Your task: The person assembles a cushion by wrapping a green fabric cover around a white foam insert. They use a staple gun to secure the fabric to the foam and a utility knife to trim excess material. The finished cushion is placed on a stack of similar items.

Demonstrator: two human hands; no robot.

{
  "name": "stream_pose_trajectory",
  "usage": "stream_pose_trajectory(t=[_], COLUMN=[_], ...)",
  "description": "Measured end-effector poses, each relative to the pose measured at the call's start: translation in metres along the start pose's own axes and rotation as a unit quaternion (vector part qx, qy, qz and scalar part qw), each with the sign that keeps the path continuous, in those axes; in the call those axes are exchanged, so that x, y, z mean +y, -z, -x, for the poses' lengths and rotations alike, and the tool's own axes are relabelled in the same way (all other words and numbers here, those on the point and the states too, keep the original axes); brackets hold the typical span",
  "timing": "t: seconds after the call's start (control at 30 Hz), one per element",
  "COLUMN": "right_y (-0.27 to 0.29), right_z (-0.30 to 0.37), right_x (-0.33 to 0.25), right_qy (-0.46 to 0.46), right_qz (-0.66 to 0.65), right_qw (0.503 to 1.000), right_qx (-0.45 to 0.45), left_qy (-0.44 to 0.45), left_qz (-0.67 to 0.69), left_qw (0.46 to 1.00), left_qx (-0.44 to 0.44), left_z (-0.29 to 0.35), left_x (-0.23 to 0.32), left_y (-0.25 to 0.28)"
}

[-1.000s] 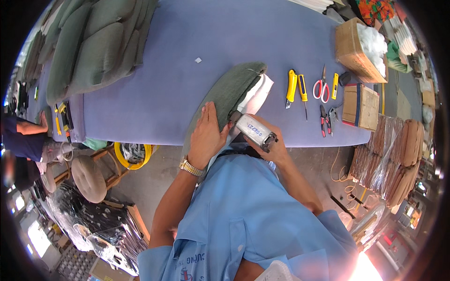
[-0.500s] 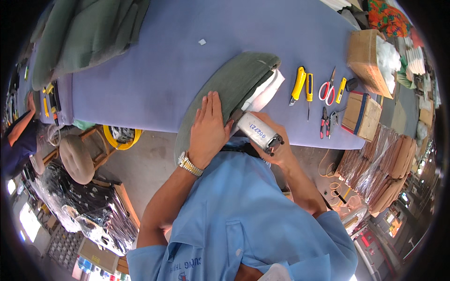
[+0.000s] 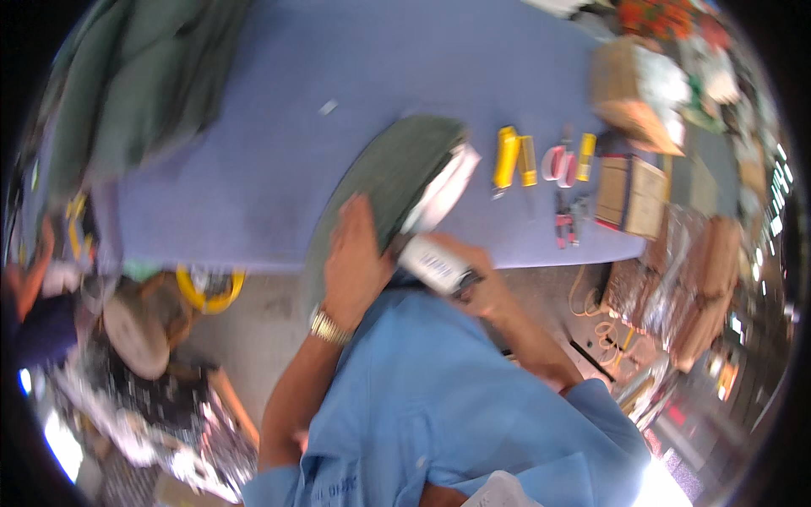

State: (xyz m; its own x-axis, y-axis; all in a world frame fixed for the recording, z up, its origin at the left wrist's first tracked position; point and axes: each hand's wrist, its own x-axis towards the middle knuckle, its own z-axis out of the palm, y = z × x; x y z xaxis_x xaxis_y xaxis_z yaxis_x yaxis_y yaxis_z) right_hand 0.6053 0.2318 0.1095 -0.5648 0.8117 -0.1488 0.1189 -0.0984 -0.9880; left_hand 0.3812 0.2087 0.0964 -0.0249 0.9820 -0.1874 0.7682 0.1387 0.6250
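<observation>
A curved, dark green upholstered pad (image 3: 384, 167) lies across the table's near edge, close to my body. White material (image 3: 443, 190) shows along its right side. My left hand (image 3: 358, 264) rests flat on the pad's near part, fingers stretched out. My right hand (image 3: 480, 283) is wrapped round a silver staple gun (image 3: 434, 264). The gun's dark nose points left at the pad's right edge, just beside my left hand. Blur hides whether the nose touches the pad.
Yellow utility knives (image 3: 505, 158), a screwdriver (image 3: 528, 160), scissors (image 3: 561, 162) and pliers (image 3: 562, 221) lie right of the pad. Cardboard boxes (image 3: 629, 198) stand farther right. Green cushions (image 3: 144, 93) are piled far left. Another person's arm (image 3: 35, 266) shows at the left edge.
My view has shifted and blurred, so the tabletop things sit farther left in the picture. The left hand still lies on the pad, and the right still grips the staple gun beside it.
</observation>
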Motion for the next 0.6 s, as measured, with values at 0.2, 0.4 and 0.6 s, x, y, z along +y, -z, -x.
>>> stream_pose_trajectory(t=[0.2,0.4,0.6], right_y=[-0.007,-0.010,-0.007], right_z=[-0.009,-0.004,-0.007], right_x=[-0.008,-0.007,-0.009], right_qy=[0.016,0.003,0.029], right_qz=[0.067,0.103,0.104], right_qw=[0.998,0.994,0.994], right_qx=[0.000,0.035,0.008], left_qy=[0.076,-0.010,-0.008], left_qz=[-0.002,-0.026,0.007], left_qw=[0.996,1.000,1.000], left_qx=[-0.052,-0.012,-0.013], left_z=[-0.004,0.001,-0.001], left_x=[0.011,-0.008,-0.010], left_y=[0.004,-0.010,-0.003])
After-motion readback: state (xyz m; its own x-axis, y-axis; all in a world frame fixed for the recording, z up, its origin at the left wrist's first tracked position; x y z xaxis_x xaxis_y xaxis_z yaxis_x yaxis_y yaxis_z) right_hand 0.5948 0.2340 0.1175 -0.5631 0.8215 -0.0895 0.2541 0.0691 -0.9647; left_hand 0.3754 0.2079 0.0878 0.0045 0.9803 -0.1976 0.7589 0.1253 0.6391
